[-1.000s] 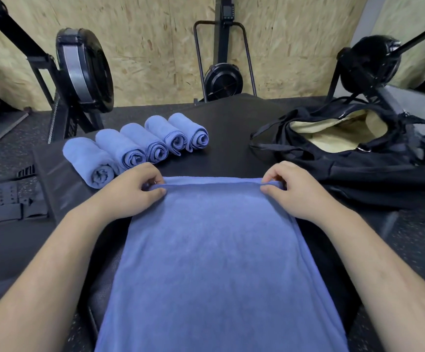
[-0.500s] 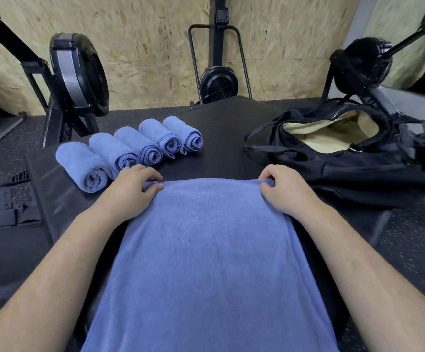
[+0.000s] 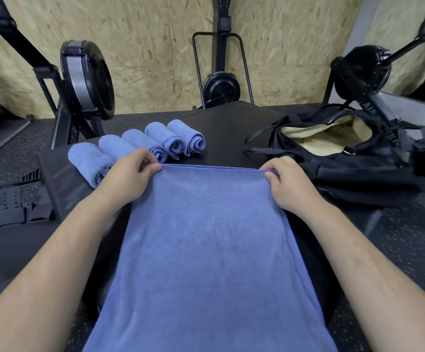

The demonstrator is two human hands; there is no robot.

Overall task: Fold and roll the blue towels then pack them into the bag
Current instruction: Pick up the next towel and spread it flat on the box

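Note:
A long blue towel (image 3: 206,250) lies flat on the black padded surface (image 3: 231,133) and runs toward me. My left hand (image 3: 127,174) pinches its far left corner. My right hand (image 3: 287,184) pinches the far right corner. Both corners are lifted a little off the surface. Several rolled blue towels (image 3: 160,143) lie in a row behind my left hand, which hides part of them. A black bag (image 3: 346,168) with a pale yellow lining lies open at the right.
Rowing machines stand behind the surface: one at the left (image 3: 84,80), one at the centre (image 3: 221,85), one at the right (image 3: 363,69). A chipboard wall closes the back. Black straps (image 3: 10,204) lie on the speckled floor at the left.
Both hands have curled their fingers more tightly on the towel's far edge and raised it slightly. The camera has tilted, so the scene sits lower in view.

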